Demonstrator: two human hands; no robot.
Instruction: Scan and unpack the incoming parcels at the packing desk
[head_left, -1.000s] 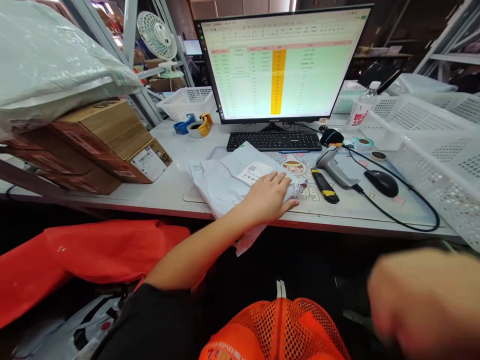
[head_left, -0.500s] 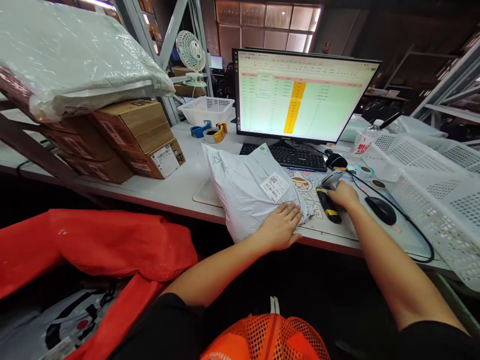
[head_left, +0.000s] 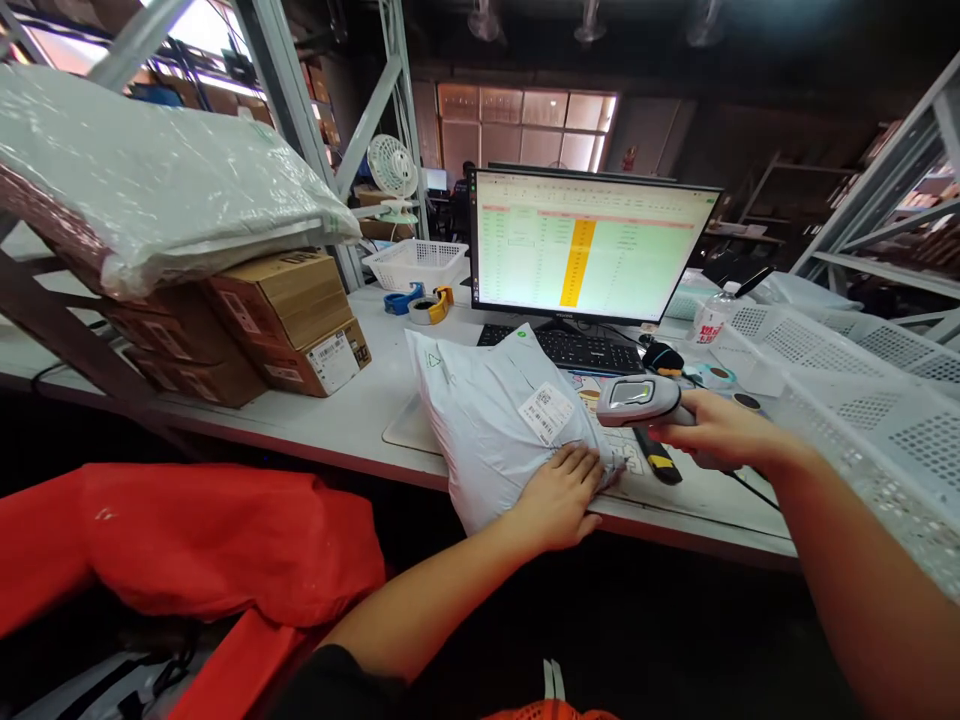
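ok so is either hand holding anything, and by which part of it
The right hand holds the grey scanner by its handle. The left hand lies flat on the white parcel, not visibly gripping it.

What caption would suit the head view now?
Left hand on a parcel, right hand holding a scanner, with a monitor behind.

A lit monitor (head_left: 525, 280) showing a spreadsheet (head_left: 637, 245) stands on my desk (head_left: 356, 412), a black keyboard (head_left: 592, 350) at its foot. To my left, a plastic-wrapped bundle (head_left: 202, 190) tops brown boxes (head_left: 274, 310) — tape dispensers (head_left: 403, 300), a white basket (head_left: 417, 266) and a small fan (head_left: 391, 165) farther back. To my right, a bottle (head_left: 711, 322) stands near perforated bins (head_left: 862, 400) — red cloth (head_left: 225, 530) lies at lower left.
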